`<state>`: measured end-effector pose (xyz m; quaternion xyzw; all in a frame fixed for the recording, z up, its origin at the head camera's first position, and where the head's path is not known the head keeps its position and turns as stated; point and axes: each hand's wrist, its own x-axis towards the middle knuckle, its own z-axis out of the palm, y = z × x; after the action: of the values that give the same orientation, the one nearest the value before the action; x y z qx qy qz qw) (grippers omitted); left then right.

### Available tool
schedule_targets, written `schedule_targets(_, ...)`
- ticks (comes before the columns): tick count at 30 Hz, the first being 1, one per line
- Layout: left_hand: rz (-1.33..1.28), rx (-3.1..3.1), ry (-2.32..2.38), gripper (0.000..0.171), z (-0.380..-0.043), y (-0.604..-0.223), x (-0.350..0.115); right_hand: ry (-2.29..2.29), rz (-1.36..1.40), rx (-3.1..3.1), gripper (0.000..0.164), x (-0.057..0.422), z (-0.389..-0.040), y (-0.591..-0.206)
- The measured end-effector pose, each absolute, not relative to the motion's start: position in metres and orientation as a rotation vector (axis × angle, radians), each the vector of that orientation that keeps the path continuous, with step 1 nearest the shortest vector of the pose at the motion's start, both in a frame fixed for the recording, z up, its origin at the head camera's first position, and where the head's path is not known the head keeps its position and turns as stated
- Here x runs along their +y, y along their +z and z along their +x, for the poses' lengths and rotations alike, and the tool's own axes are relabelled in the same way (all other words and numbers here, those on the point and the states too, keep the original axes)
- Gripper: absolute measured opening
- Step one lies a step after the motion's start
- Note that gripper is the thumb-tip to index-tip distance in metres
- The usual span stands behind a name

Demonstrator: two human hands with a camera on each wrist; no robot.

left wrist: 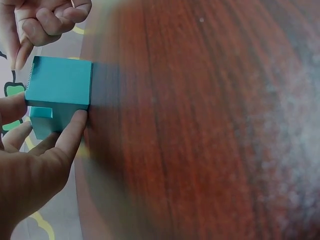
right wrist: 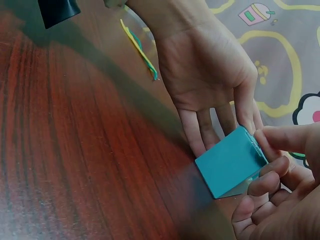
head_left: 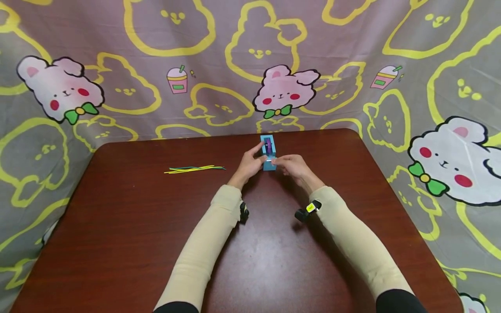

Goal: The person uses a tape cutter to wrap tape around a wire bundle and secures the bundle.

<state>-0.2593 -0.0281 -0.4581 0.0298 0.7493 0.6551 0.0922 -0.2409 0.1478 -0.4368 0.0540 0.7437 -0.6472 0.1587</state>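
A blue tape dispenser (head_left: 269, 167) with a purple roll (head_left: 268, 147) inside stands near the far edge of the table. My left hand (head_left: 247, 165) grips its side, fingers spread along the body, as the left wrist view shows around the teal dispenser (left wrist: 60, 80). At the serrated cutter end, my right hand (head_left: 294, 165) has its thumb and forefinger pinched together on what looks like the tape's end. The clear tape itself is hard to make out. In the right wrist view the other fingers of the right hand (right wrist: 290, 195) are curled beside the dispenser (right wrist: 227, 162).
Several thin yellow and teal strips (head_left: 192, 169) lie in a loose bundle to the left of the hands. The brown table (head_left: 129, 226) ends against a patterned curtain (head_left: 219, 65) at the back and sides.
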Motion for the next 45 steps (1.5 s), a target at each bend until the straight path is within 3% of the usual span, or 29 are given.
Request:
schedule_targets(6, 0.072, 2.198, 1.954, 0.058, -0.26, -0.457, -0.028, -1.843, 0.164, 2.123, 0.041, 0.148, -0.236, -0.435)
schedule_targets(13, 0.062, 2.197, 1.956, 0.058, -0.26, -0.457, -0.028, -1.889, 0.148, 2.093, 0.025, 0.148, -0.232, -0.438)
schedule_targets(25, 0.075, 2.223, 1.942, 0.058, -0.259, -0.457, -0.028, -1.94, 0.137, 2.048, 0.012, 0.148, -0.223, -0.437)
schedule_targets(33, 0.071, 2.187, 1.974, 0.059, -0.259, -0.457, -0.027, -1.935, 0.137, 2.032, 0.015, 0.151, -0.219, -0.439)
schedule_targets(45, 0.055, 2.223, 1.93, 0.059, -0.259, -0.456, -0.028, -1.909, 0.128, 2.027, 0.04, 0.15, -0.212, -0.436)
